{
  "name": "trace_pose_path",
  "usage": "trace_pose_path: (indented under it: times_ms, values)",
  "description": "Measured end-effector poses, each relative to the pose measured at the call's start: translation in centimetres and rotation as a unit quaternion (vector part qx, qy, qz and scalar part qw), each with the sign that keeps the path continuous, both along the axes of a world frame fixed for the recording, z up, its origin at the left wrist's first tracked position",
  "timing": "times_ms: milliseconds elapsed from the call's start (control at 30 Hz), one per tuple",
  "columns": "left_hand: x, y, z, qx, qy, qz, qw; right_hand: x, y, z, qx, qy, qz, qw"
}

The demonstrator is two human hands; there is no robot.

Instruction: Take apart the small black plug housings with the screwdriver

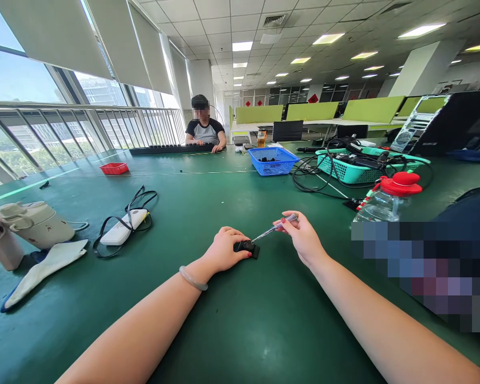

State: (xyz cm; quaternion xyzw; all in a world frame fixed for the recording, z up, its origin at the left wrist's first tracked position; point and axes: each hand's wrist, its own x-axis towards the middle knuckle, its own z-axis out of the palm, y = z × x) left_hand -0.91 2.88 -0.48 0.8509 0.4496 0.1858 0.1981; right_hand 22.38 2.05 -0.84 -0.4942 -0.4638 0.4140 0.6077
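Note:
My left hand (229, 249) grips a small black plastic part (248, 247) and holds it down on the green table (208, 330). Part of that piece is hidden under my fingers. In my right hand (302, 237) is a slim screwdriver (272, 230) with a clear handle, pinched between thumb and fingers. Its shaft slants down to the left, and the tip is at the top of the black part. Whether the tip sits in a screw is too small to tell.
A white power bank (124, 228) with a black cable, a phone (3, 242) and a beige case (38, 224) lie left. Ahead are red (114, 169) and blue baskets (274, 166); a teal basket (354, 173) and bottle (384, 205) stand right. A person (204, 128) sits opposite.

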Motion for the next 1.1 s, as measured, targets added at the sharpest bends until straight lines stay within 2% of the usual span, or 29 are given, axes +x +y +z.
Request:
trace_pose_path:
  times_ms: [200,300,467,600,767,967,1100]
  values:
    - [0.0,0.0,-0.1,0.003,0.001,0.008,1.0,-1.1,-0.3,-0.4,-0.038,-0.041,0.018,0.998]
    - [0.1,0.0,0.0,0.001,0.002,0.008,1.0,-1.1,-0.4,-0.3,-0.017,-0.017,0.015,1.0]
    - [0.2,-0.2,0.1,0.002,0.0,0.016,1.0,-0.3,-0.4,0.0,0.032,-0.003,-0.034,0.999]
    - [0.2,-0.3,0.2,0.005,-0.004,0.017,1.0,-0.3,-0.6,0.1,0.066,-0.021,-0.032,0.997]
    - [0.2,-0.3,0.1,0.011,0.001,0.015,1.0,-0.7,-1.4,0.4,0.12,-0.099,-0.005,0.988]
    - [0.2,-0.3,0.1,0.008,0.001,0.016,1.0,-1.0,-2.7,1.1,0.211,-0.237,0.01,0.948]
    - [0.2,-0.2,0.2,0.007,0.002,0.014,1.0,-1.2,-2.9,1.5,0.206,-0.267,0.004,0.942]
